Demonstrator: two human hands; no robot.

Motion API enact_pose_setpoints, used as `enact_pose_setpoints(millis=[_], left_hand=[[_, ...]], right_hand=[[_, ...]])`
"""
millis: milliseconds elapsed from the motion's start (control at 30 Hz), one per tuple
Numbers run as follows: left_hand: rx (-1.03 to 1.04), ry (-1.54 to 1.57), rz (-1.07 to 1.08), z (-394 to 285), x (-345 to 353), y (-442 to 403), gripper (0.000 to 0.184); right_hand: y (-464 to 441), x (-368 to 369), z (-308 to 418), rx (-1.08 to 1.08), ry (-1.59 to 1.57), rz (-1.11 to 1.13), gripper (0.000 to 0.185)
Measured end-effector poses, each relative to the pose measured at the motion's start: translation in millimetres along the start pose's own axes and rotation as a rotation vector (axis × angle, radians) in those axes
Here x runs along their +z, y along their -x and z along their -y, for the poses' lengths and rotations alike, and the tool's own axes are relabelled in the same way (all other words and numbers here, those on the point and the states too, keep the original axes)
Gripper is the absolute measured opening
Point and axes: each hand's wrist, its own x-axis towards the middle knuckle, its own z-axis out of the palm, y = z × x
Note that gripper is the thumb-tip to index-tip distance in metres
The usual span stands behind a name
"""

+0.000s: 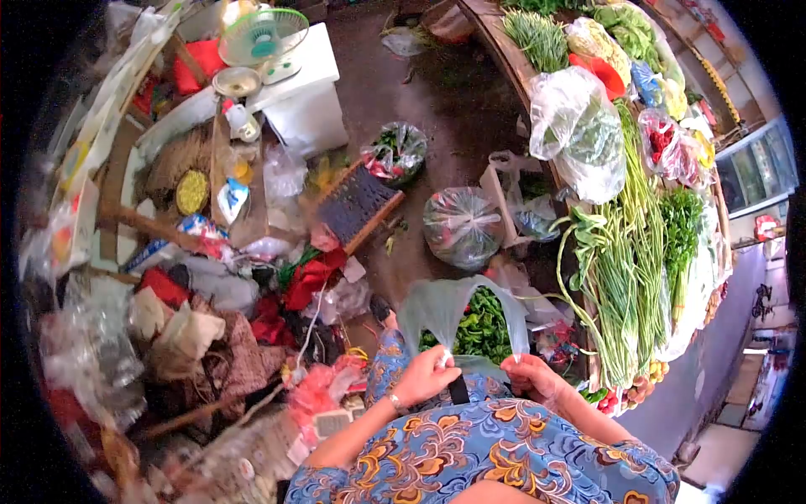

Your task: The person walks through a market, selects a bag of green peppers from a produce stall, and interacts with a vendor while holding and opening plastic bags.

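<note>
a thin, translucent plastic bag [422, 304] hangs open at the near centre, just in front of a person's blue floral clothing [470, 445]. inside, dark green leafy vegetables [484, 323] fill it loosely, their leaves glossy and crinkled. the left hand [428, 374] has its grip closed around the bunched film of one handle; the right hand [533, 375] has its fingers curled shut on the other, so the mouth gapes between them. whether anything supports the bag from below cannot be told.

the bag looks light, limp and rather slippery, likely to stretch or tear if pulled at one thin spot; the gathered handles seem the soundest place to hold. the leaves look soft and easily bruised.

to the right, a wooden-edged counter [502, 55] carries long, smooth, stringy green beans [625, 344] and a cloudy, puffed bag of greens [575, 139]. beyond the hands, a round, taut, shiny plastic bundle [464, 227] sits on the dark floor [445, 92].
</note>
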Motion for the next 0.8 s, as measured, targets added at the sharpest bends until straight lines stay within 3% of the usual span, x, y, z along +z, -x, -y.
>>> enact_pose_setpoints(millis=[200,333,367,433,567,600,633,800], left_hand=[[0.036,0.134,-0.014,-50.1,-101.5,20.7,0.024],[0.129,0.056,-0.007,-84.4,-142.0,34.6,0.023],[0.187,0.008,-0.025,-91.6,-150.3,37.2,0.023],[0.18,0.032,-0.082,-108.5,-167.3,46.1,0.03],[0.25,-0.026,-0.222,-115.4,-186.9,57.8,0.034],[0.257,-0.03,-0.293,-114.4,-187.7,64.6,0.035],[0.398,-0.065,-0.391,-112.6,-189.3,64.3,0.03],[0.347,0.024,-0.587,-93.7,-200.0,93.1,0.03]], right_hand=[[-40.1,115.6,60.8,-0.167,0.218,0.095,0.022],[-57.5,199.7,92.8,-0.205,0.283,0.312,0.037],[-66.5,213.1,99.3,-0.203,0.313,0.372,0.049],[-73.9,242.2,122.0,-0.238,0.524,0.55,0.049],[-64.6,296.3,138.3,-0.257,0.548,0.571,0.04],[-63.3,305.1,140.0,-0.2,0.499,0.632,0.039],[-62.2,317.0,141.0,-0.137,0.45,0.691,0.038],[-67.7,367.5,129.5,-0.022,0.48,0.682,0.028]])
